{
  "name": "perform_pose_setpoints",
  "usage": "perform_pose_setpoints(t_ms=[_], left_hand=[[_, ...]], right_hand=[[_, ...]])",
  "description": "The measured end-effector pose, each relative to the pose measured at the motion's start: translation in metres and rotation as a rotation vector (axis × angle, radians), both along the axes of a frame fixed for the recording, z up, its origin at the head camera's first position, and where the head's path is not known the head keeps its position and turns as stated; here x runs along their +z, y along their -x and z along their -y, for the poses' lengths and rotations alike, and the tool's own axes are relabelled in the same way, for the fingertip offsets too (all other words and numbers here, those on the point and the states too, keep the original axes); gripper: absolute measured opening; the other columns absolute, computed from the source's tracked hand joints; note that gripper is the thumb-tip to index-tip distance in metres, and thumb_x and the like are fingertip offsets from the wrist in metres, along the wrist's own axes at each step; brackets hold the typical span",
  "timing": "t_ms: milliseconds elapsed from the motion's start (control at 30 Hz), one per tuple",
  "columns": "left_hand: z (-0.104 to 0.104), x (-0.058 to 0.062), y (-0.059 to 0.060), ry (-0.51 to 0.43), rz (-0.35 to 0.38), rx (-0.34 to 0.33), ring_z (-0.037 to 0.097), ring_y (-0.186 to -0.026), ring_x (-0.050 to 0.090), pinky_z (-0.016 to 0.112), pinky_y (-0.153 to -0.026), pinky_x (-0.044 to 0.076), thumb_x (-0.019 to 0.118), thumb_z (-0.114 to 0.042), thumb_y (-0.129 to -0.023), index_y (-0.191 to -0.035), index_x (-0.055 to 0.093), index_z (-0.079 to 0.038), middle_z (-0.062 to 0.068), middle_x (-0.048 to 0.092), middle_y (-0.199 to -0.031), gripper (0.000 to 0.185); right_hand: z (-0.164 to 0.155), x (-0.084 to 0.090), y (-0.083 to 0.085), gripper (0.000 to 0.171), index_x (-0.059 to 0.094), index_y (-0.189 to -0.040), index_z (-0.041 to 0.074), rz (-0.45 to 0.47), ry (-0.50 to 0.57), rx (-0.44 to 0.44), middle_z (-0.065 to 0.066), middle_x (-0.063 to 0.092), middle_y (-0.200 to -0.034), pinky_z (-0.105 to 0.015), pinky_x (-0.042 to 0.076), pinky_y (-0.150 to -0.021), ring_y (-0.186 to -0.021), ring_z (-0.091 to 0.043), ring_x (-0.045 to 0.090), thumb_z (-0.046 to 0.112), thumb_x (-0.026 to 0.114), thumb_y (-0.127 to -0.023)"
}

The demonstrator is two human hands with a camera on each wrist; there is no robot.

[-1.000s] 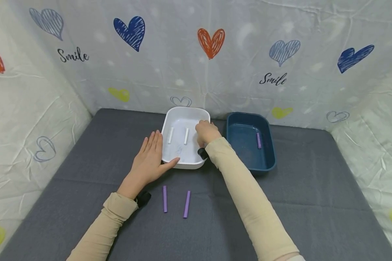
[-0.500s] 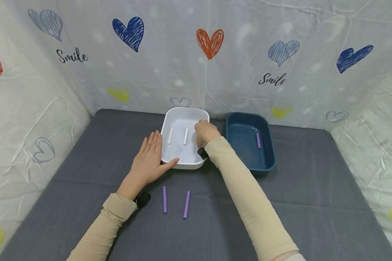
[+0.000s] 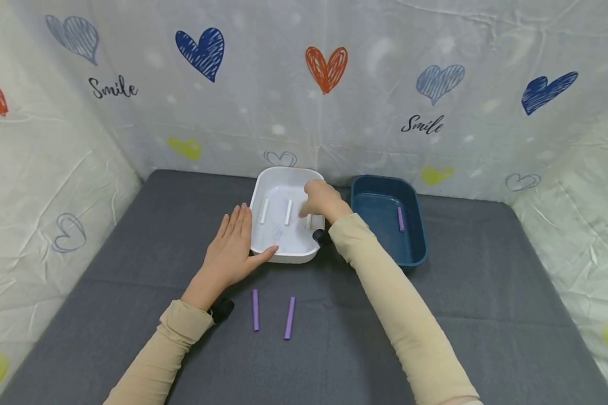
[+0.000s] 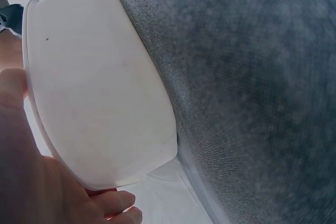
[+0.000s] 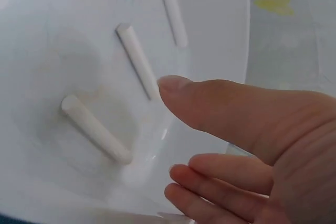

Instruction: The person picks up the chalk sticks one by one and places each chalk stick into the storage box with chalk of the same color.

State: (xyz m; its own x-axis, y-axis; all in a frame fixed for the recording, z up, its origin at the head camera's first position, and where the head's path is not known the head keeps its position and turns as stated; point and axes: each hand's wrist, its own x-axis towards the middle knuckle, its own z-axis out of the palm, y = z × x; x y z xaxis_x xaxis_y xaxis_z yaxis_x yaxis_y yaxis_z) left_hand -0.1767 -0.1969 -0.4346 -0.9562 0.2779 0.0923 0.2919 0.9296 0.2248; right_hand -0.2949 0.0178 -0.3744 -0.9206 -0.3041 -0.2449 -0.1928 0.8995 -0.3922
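While the flat left hand [image 3: 230,253] braces the white tray [image 3: 278,254], the empty, relaxed right hand [image 3: 323,201] hovers above three white sticks [image 3: 288,212].

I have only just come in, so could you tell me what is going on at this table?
A person is sorting short sticks into two bins. Their left hand rests flat against the white bin, steadying it. Their right hand is open above that bin, where three white sticks lie. The blue bin beside it holds one purple stick, and two purple sticks lie on the grey mat.
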Motion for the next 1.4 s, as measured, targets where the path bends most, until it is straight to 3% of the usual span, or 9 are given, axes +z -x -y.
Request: perform_pose_setpoints(t_ms=[300,733,1067,1400], left_hand=[[0.000,0.000,0.000,-0.003,-0.005,-0.003,0.036,-0.151,0.003,0.047,-0.122,0.001,0.037,-0.077,-0.092,-0.155,0.005,0.009,0.025,0.003,-0.163,0.111],[0.000,-0.001,0.001,-0.016,0.005,-0.007,0.034,-0.151,0.000,0.046,-0.122,-0.001,0.038,-0.075,-0.092,-0.155,0.004,0.009,0.024,0.002,-0.163,0.110],[-0.001,-0.001,0.001,-0.015,-0.008,-0.001,0.035,-0.151,0.001,0.046,-0.122,0.000,0.038,-0.076,-0.092,-0.155,0.004,0.008,0.024,0.003,-0.163,0.110],[0.001,-0.002,0.000,-0.019,0.002,-0.004,0.035,-0.151,0.001,0.046,-0.122,0.000,0.039,-0.075,-0.092,-0.155,0.003,0.008,0.024,0.001,-0.163,0.110]], right_hand=[[-0.008,0.011,-0.016,0.057,0.063,-0.129,-0.001,-0.098,0.107,-0.025,-0.015,0.062,-0.130,-0.042,0.053,-0.091,-0.114,-0.030,0.060,0.028,0.081,-0.083],[-0.029,0.022,-0.048,0.059,0.058,-0.137,0.003,-0.154,0.309,0.011,-0.016,0.058,-0.134,-0.042,0.052,-0.095,-0.121,-0.032,0.056,0.028,0.077,-0.087],[-0.046,0.031,-0.081,0.055,0.059,-0.135,0.002,-0.282,0.340,0.054,-0.014,0.056,-0.135,-0.046,0.044,-0.104,-0.125,-0.032,0.051,0.029,0.074,-0.090],[-0.068,0.034,-0.106,0.052,0.061,-0.135,0.005,-0.335,0.359,0.046,-0.011,0.055,-0.136,-0.050,0.042,-0.105,-0.126,-0.033,0.050,0.029,0.074,-0.090]])
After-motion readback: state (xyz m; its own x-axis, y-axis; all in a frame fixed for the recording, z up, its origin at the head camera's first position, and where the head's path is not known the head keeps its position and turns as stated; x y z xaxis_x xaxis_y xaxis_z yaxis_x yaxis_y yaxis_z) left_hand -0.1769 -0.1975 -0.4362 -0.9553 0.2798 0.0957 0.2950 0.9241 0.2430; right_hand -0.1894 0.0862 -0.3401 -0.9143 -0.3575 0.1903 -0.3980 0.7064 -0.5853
